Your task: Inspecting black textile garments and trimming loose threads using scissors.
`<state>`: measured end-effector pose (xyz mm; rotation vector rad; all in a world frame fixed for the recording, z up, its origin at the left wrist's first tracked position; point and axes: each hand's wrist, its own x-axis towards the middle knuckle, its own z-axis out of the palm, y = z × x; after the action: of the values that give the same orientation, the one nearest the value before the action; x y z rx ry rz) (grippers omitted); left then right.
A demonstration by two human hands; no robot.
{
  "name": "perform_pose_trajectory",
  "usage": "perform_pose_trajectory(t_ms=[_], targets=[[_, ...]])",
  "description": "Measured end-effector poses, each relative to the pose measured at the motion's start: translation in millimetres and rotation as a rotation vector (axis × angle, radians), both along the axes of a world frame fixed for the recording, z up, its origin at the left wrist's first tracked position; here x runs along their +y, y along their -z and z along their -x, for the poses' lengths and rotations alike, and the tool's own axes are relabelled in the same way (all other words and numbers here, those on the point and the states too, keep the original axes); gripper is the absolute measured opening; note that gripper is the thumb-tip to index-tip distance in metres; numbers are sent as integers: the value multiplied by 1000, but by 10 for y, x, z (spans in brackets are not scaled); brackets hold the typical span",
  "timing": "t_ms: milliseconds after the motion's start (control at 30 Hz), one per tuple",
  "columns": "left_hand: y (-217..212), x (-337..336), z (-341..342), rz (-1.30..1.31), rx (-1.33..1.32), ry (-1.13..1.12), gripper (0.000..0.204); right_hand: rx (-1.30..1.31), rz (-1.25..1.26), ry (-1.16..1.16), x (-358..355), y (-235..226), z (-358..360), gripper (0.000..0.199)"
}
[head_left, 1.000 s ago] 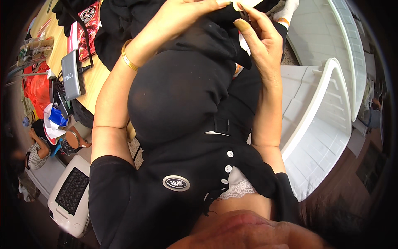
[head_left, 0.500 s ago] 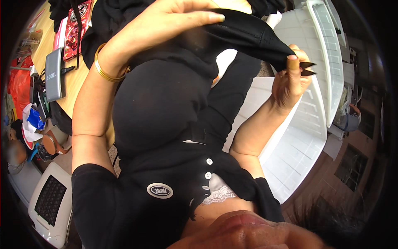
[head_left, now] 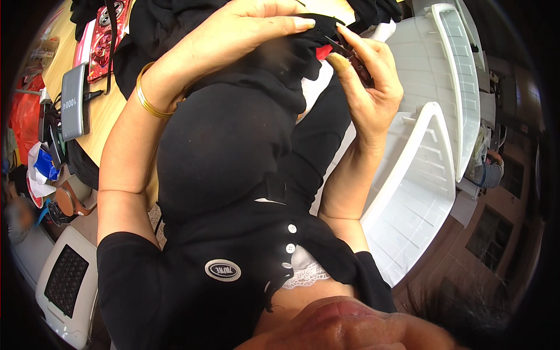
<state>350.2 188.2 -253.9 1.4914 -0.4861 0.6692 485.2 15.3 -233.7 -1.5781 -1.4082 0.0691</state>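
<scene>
A piece of black cloth (head_left: 318,24) is stretched across the upper middle, above my lap. My left hand (head_left: 251,26), with gold bangles at its wrist, pinches the cloth between thumb and fingers. From the right, my right hand (head_left: 373,87) grips small dark thread snips (head_left: 360,68), their pointed blades at the cloth's edge close to my left thumb. Whether the blades touch the cloth I cannot tell. A small red patch (head_left: 322,52) shows just beneath the blades. More black fabric lies bunched below my left hand.
White plastic bins (head_left: 417,192) stand close on my right. On the wooden table (head_left: 96,131) to my left lie a grey power bank (head_left: 73,102) with a cable and a red patterned case (head_left: 109,44). Beyond are a red plastic bag (head_left: 26,125) and a white chair (head_left: 87,256).
My right hand has let go of the cloth's far right end and moved left with the snips, whose blades now point at the cloth. My left hand keeps its hold.
</scene>
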Motion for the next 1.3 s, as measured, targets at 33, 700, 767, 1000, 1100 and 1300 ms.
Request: perform_pose_trajectory(t_ms=[33,700,767,1000,1100,1300], targets=[[-64,-36,25,4,1,4,21,1,4,4,6,-5,-5,43],[-411,-135,126,97,759,-168,18,639,4,-48,109,19,67,30],[-226,-24,40,-36,282,-179,18,440,140,-59,119,37,53,21],[-323,123,235,-45,304,-248,21,572,-136,71,-45,-60,-191,10],[-364,112,279,96,716,-283,24,521,-124,126,-21,16,-284,10],[-365,98,273,220,708,-220,26,420,-7,51,104,102,-92,33]])
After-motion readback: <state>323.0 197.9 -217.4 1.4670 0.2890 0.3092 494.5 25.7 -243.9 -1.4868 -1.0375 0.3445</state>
